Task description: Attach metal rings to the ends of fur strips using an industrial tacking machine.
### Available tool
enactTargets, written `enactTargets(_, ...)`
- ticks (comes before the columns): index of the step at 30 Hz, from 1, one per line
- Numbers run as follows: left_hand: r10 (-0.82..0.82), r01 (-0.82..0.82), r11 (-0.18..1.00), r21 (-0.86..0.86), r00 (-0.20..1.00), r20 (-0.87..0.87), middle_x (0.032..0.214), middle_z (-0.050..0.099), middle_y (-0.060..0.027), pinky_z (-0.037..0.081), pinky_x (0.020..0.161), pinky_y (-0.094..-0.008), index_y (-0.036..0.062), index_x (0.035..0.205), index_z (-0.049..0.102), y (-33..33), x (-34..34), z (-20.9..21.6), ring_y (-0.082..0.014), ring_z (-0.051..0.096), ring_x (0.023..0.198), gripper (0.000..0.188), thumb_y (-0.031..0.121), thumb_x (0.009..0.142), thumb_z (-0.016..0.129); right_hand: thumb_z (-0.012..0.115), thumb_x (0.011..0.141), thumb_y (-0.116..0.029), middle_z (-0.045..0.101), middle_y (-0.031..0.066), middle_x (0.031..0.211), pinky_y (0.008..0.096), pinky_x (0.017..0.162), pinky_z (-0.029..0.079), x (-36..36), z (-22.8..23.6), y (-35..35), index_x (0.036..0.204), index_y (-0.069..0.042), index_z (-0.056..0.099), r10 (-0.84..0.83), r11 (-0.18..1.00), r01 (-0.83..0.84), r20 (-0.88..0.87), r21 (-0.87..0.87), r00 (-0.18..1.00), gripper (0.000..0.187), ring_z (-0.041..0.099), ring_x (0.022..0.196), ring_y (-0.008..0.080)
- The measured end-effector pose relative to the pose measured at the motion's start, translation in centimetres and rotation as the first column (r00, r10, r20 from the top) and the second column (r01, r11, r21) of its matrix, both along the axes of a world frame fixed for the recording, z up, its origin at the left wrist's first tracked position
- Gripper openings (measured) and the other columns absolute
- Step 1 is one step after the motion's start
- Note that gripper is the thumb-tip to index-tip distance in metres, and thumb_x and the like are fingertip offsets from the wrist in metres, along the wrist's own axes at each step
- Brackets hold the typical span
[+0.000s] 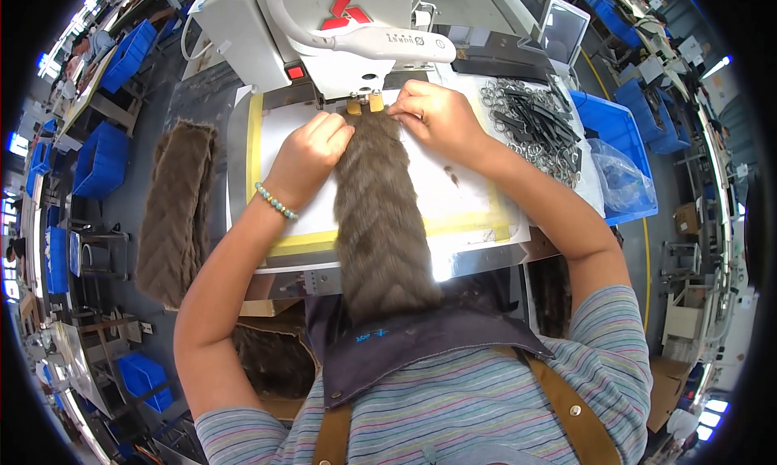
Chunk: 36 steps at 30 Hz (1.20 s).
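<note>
Fur strip: I see it brown and shaggy, running from my lap up between both hands to the sewing machine.
Left hand: fingers curled, pressing the strip's left edge.
Right hand: fingers pinched on its top end.
Blue bin: right of that hand — a clear bag inside.
Metal rings: heaped beside it.
</note>
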<state>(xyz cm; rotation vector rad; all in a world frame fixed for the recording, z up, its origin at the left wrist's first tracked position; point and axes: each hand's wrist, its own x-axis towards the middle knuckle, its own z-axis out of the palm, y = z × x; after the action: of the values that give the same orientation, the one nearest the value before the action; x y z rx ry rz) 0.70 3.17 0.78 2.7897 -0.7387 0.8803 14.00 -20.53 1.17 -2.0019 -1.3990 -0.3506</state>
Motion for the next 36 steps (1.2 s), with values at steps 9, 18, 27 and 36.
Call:
enactTargets(9, 0.104, -0.110, 0.987, -0.117, 0.993, -0.050, 0.108, 0.074, -0.0124, 0.059, 0.088, -0.0405, -0.0001, 0.106, 0.073, -0.3, 0.1, -0.8, -0.0306, 0.071, 0.100, 0.014, 0.003, 0.092, 0.073, 0.077, 0.092, -0.013, 0.074, 0.0032, 0.095, 0.0390, 0.080, 0.060, 0.5, -1.0, 0.2, 0.098, -0.009, 0.083, -0.070, 0.998, 0.070, -0.091, -0.011, 0.993, 0.009, 0.074, 0.091, 0.0258)
enactTargets(18, 0.101, -0.161, 0.959, -0.234, 0.963, -0.248, 0.121, 0.076, -0.0160, 0.056, 0.098, -0.0434, 0.0004, 0.116, 0.072, 0.2, 0.1, -0.4, -0.0354, 0.069, 0.110, 0.021, 0.006, 0.096, 0.073, 0.075, 0.093, -0.012, 0.076, 0.0034, 0.102, 0.0396, 0.083, 0.060, 0.9, -1.2, 0.3, 0.096, -0.007, 0.080, -0.044, 0.999, 0.045, -0.032, 0.027, 0.999, 0.007, 0.073, 0.098, 0.0261)
enactTargets(27, 0.102, -0.120, 0.967, -0.226, 0.991, -0.091, 0.107, 0.080, -0.0146, 0.060, 0.091, -0.0403, -0.0011, 0.105, 0.078, 0.2, 0.4, -0.8, -0.0308, 0.075, 0.100, 0.015, 0.001, 0.090, 0.078, 0.075, 0.094, -0.012, 0.076, 0.0037, 0.099, 0.0402, 0.081, 0.060, 1.1, -1.4, 0.3, 0.094, -0.006, 0.078, -0.052, 0.998, 0.052, -0.012, 0.027, 0.999, 0.007, 0.072, 0.095, 0.0263)
enactTargets(36, 0.109, -0.119, 0.978, -0.174, 0.992, -0.065, 0.107, 0.080, -0.0146, 0.061, 0.092, -0.0408, -0.0008, 0.104, 0.078, -0.1, 1.0, -1.1, -0.0304, 0.076, 0.102, 0.014, -0.001, 0.090, 0.077, 0.075, 0.094, -0.013, 0.075, 0.0041, 0.100, 0.0395, 0.081, 0.060, 1.4, -1.4, 0.2, 0.095, -0.006, 0.078, -0.058, 0.998, 0.058, -0.035, 0.024, 0.998, 0.008, 0.073, 0.095, 0.0262)
